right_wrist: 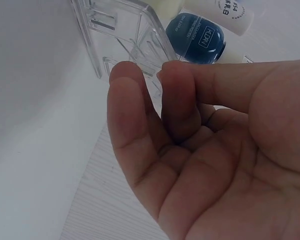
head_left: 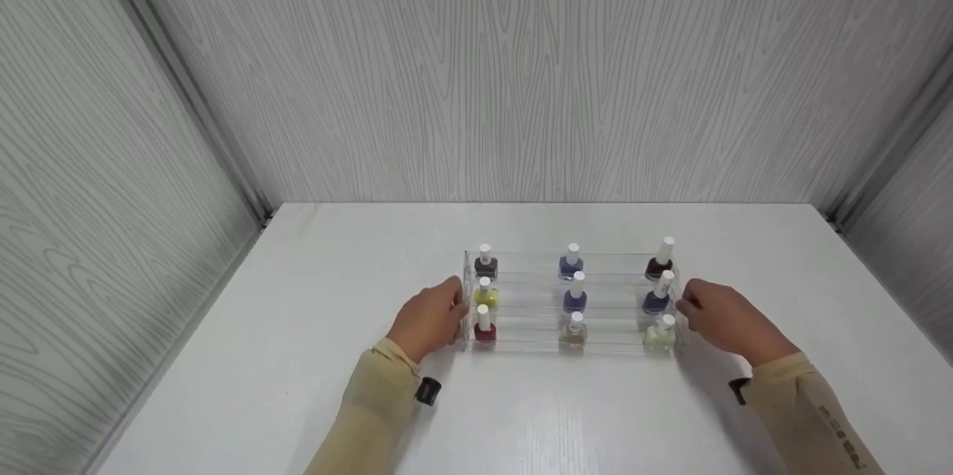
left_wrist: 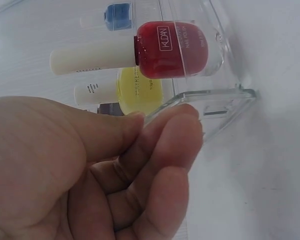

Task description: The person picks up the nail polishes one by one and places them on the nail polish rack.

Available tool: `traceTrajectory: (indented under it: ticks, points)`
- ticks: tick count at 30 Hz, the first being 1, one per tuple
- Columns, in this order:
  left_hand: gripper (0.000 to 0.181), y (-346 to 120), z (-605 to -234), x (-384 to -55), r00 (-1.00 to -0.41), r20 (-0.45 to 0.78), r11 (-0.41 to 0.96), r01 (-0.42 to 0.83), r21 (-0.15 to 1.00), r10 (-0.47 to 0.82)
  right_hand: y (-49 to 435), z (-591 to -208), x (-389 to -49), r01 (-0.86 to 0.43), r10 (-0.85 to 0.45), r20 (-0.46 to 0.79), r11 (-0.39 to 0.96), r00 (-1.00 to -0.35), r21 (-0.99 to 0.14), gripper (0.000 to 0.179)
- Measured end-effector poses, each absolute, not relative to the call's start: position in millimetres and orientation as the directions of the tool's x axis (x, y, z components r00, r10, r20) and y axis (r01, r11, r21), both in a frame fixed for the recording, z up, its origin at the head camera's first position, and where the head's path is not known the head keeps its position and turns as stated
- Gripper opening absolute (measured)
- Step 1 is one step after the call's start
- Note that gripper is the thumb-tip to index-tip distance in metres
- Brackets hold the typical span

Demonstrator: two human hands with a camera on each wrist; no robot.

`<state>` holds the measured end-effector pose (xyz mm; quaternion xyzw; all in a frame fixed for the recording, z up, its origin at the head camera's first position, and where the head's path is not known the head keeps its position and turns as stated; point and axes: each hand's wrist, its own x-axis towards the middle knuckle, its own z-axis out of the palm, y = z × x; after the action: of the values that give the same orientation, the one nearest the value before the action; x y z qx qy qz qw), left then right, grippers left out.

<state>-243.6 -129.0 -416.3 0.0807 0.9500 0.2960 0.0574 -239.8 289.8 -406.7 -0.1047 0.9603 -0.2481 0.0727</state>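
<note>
A clear acrylic tiered rack [head_left: 528, 295] stands on the table, with nail polish bottles in three rows of three. At its left side, my left hand [head_left: 428, 319] pinches the clear side panel [left_wrist: 220, 102] between thumb and fingers. My right hand [head_left: 733, 317] grips the opposite side panel [right_wrist: 147, 30] the same way. Nearest the left hand are a red nail polish [left_wrist: 172, 49] and a yellow one [left_wrist: 140, 90]. Beside the right fingertips sits a dark blue bottle [right_wrist: 196, 40]. All the caps are white and point up, some leaning slightly.
The white tabletop [head_left: 298, 356] spreads around the rack. A grey wood-grain panel [head_left: 521, 73] rises behind it, and side panels [head_left: 126, 199] close in left and right. Black wrist straps [head_left: 428, 391] show at both sleeves.
</note>
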Motion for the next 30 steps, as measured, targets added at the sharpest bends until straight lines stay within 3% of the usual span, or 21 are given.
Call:
traceTrajectory:
  ticks: [10, 14, 20, 26, 30]
  points:
    - [0.012, -121, -417, -255, -0.983, -0.03, 0.837, 0.14, 0.528, 0.184, 298, -406, -248, -0.094, -0.213, -0.162, 0.836, -0.964, -0.54, 0.02]
    - [0.012, -122, -419, -259, -0.983, -0.038, 0.833, 0.133, 0.537, 0.181, 303, -407, -251, -0.068, -0.203, -0.172, 0.813, -0.964, -0.578, 0.03]
    - [0.012, -126, -424, -264, -0.986, -0.035, 0.799, 0.111, 0.591, 0.162, 314, -401, -246, -0.12, -0.15, -0.001, 0.796, -0.989, -0.593, 0.049]
    - [0.013, -127, -429, -265, -0.994, -0.056, 0.786, 0.042, 0.617, 0.097, 319, -396, -241, -0.161, -0.127, 0.102, 0.845, -0.987, -0.511, 0.041]
    - [0.017, -131, -425, -263, -0.999, 0.008, 0.773, 0.034, 0.634, 0.038, 314, -396, -237, -0.193, -0.126, 0.175, 0.874, -0.977, -0.446, 0.032]
